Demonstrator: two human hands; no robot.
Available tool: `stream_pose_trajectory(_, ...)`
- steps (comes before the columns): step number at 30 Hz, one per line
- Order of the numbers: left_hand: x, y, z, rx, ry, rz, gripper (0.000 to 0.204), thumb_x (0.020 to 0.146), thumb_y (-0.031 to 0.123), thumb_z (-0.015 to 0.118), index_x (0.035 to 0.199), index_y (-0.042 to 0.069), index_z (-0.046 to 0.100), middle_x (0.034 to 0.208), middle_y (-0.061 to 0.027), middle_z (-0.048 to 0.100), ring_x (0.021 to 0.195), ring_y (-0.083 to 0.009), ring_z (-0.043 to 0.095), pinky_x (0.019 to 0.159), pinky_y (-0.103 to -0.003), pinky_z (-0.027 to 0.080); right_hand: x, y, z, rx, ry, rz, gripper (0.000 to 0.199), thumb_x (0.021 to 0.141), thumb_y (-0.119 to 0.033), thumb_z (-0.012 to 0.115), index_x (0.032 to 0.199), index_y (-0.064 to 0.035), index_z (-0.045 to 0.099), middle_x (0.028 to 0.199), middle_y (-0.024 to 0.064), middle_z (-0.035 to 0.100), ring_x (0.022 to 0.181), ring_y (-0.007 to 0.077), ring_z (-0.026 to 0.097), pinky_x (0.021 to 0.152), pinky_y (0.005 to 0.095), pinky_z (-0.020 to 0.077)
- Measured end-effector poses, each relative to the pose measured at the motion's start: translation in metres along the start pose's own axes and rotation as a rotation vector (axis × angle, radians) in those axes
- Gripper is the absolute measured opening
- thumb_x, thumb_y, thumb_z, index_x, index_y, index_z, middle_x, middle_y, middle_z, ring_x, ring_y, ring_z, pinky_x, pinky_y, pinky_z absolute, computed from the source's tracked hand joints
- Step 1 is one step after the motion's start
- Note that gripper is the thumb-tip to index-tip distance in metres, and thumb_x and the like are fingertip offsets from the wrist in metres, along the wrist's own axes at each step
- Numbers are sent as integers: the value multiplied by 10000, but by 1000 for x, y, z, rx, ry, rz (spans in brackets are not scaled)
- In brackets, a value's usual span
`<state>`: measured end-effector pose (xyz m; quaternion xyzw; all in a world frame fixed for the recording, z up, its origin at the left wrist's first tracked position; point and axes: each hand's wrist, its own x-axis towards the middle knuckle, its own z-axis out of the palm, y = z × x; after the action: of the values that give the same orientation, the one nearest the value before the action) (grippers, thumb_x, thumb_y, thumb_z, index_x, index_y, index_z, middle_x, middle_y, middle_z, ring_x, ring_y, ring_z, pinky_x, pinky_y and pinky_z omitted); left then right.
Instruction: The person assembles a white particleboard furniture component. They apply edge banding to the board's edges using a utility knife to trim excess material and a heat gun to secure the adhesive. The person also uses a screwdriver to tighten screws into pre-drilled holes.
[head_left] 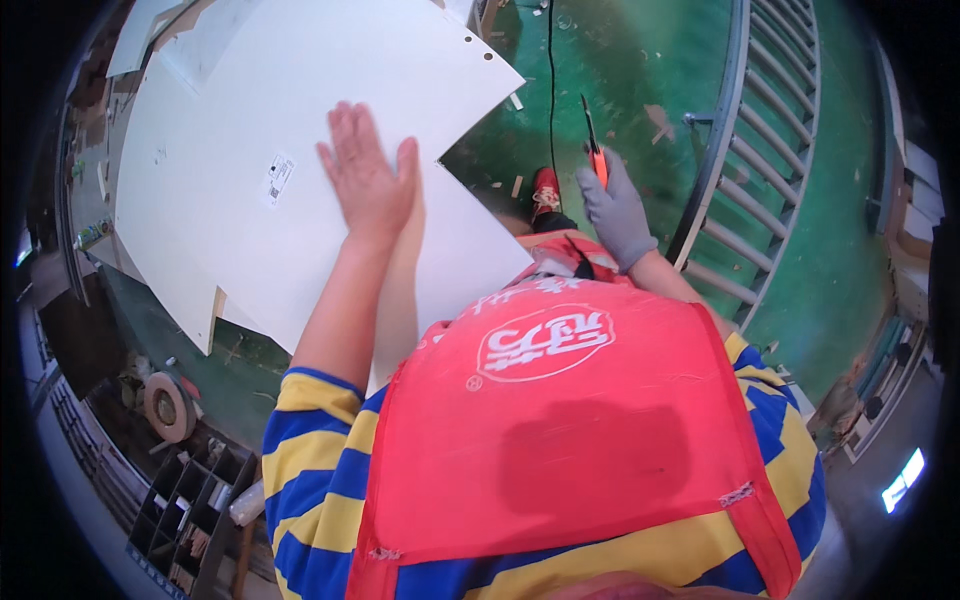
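Note:
A large white panel [230, 110] with notched corners lies in front of me to the left, with a small printed label [278, 180] on it. My bare left hand [372, 188] is over the panel with its fingers stretched out, slightly blurred; it looks flat on the surface, just right of the label. My right hand, in a grey glove [617, 218], is off to the right of the panel. Its fingers are closed round an orange-handled utility knife [599, 165], whose dark narrow blade points up and away from me.
A roller conveyor [755, 205] runs along the right. On the green floor [640, 60] lie a black cable [551, 90] and scraps. At lower left stand a roll of tape [169, 407] and a dark divided bin [185, 510]. My red apron [560, 430] fills the lower middle.

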<state>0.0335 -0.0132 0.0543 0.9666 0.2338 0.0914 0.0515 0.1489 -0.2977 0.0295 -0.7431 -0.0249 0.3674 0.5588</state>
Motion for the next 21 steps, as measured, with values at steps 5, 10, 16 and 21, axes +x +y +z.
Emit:
stream_pose_trajectory(5,31,26,-6,37,-15,19,628,969,325,527,1490,36,329,1566,-140,296,1483,-307,213,1193,-540,110,38,-32,6,-506,35,-524,432,981,-399,514,1306,-115,489,1081,205,610,980,414,615,843,458,501)
stream_pose_trajectory(10,12,5,-14,37,9,9,612,967,308,521,1495,60,336,1569,-133,295,1482,-299,222,1195,-531,111,42,-38,40,-651,56,-570,393,957,-380,545,1253,-123,517,1040,151,620,904,364,634,760,460,506)
stream_pose_trajectory(16,4,12,-20,12,-3,-18,590,978,297,492,1505,88,330,1571,-131,300,1487,-291,216,1197,-517,103,33,-37,37,-680,53,-572,411,960,-379,542,1277,-118,527,1071,150,627,935,357,639,782,436,513)
stream_pose_trajectory(21,-1,15,-21,6,18,-7,589,977,292,493,1506,90,330,1571,-129,304,1488,-292,216,1197,-513,105,33,-40,30,-648,85,-489,431,964,-377,538,1314,-125,527,1107,157,635,959,352,641,801,431,515)
